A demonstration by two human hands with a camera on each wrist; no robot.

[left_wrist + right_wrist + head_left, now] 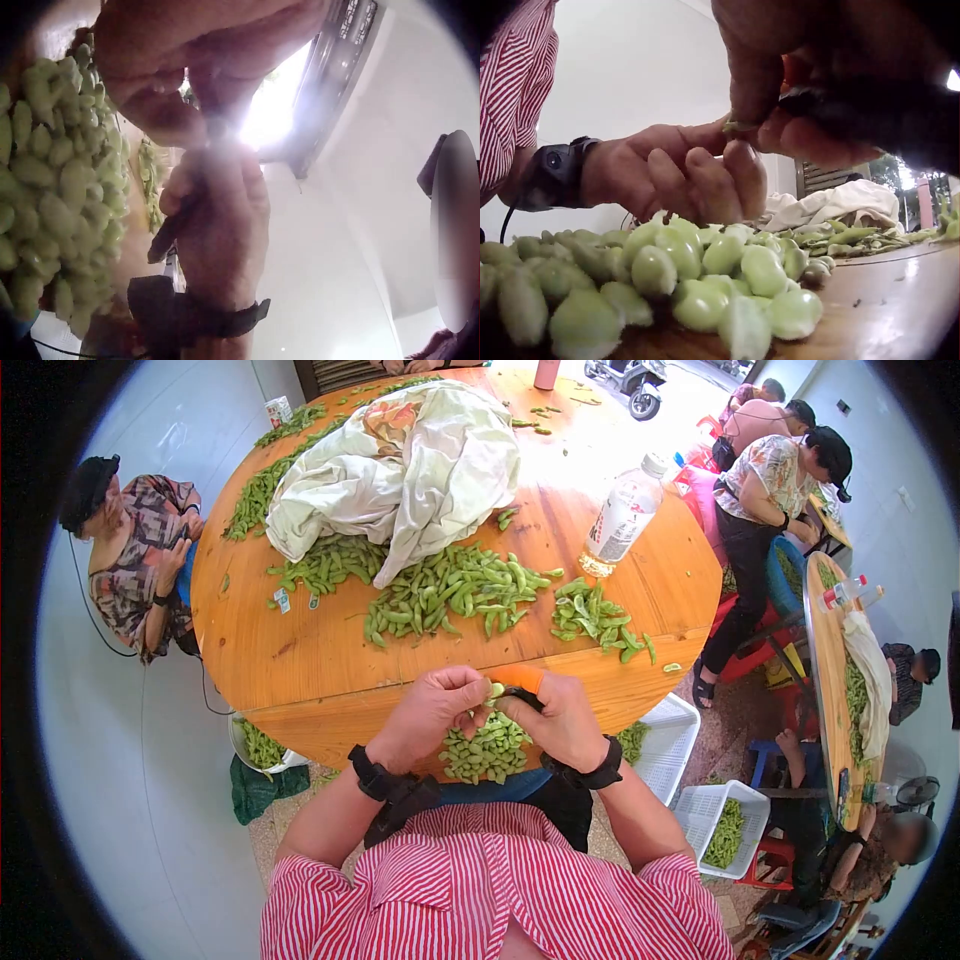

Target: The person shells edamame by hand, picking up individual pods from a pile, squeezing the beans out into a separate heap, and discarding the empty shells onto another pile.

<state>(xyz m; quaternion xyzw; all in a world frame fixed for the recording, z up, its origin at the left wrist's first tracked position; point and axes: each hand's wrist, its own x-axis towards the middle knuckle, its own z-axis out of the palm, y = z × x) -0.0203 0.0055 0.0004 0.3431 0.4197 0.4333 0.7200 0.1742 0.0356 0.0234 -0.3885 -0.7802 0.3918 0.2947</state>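
Note:
My left hand [425, 715] pinches a small green bean [496, 689] between thumb and fingers, just above the table's near edge. Fingertips of both hands meet at it; in the right wrist view a green bit [739, 126] shows between them. My right hand [562, 720] grips a dark object [524, 700], whose end [169, 236] sticks out of the fist in the left wrist view. Something orange [522, 678] covers part of a right finger. Below the hands lies a pile of shelled beans [486, 750], seen close in the right wrist view [697, 300].
Beyond the hands, pods [440, 595] lie by a crumpled white cloth [440, 470] on the round table [300, 670]. A bottle [625, 515] stands right of it, near a smaller pod heap [595, 618]. White baskets [690, 815] sit at lower right; people sit or stand around.

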